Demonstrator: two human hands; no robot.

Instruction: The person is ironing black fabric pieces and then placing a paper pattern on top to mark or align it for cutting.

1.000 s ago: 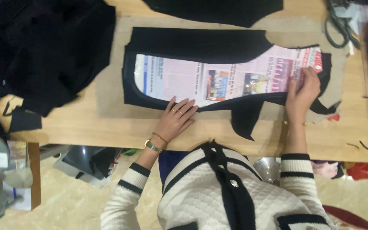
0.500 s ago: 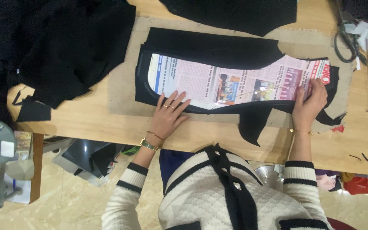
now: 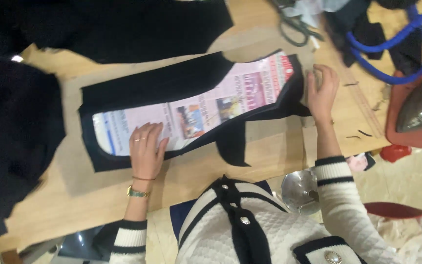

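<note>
A newspaper pattern piece [image 3: 206, 105] lies on a cut piece of black fabric [image 3: 172, 83] on a wooden table [image 3: 74, 195]. My left hand [image 3: 146, 149] presses flat on the paper's left part, fingers spread. My right hand [image 3: 321, 90] rests at the right end of the fabric and paper, fingers curled at the edge. I cannot tell if it grips the edge or holds something small. A black fabric flap [image 3: 233, 144] hangs toward the table's near edge between my hands.
More black cloth [image 3: 123, 24] lies at the back, and a dark heap [image 3: 10, 127] sits at the left. Scissors [image 3: 294, 29] lie at the back right. Blue straps [image 3: 391, 44], a red mat with an iron [image 3: 418, 110] and a wooden ruler [image 3: 365, 105] are at the right.
The view has swung and tilted, so the pattern now runs diagonally. My left hand has slid left along the paper. My right hand stays at the right end.
</note>
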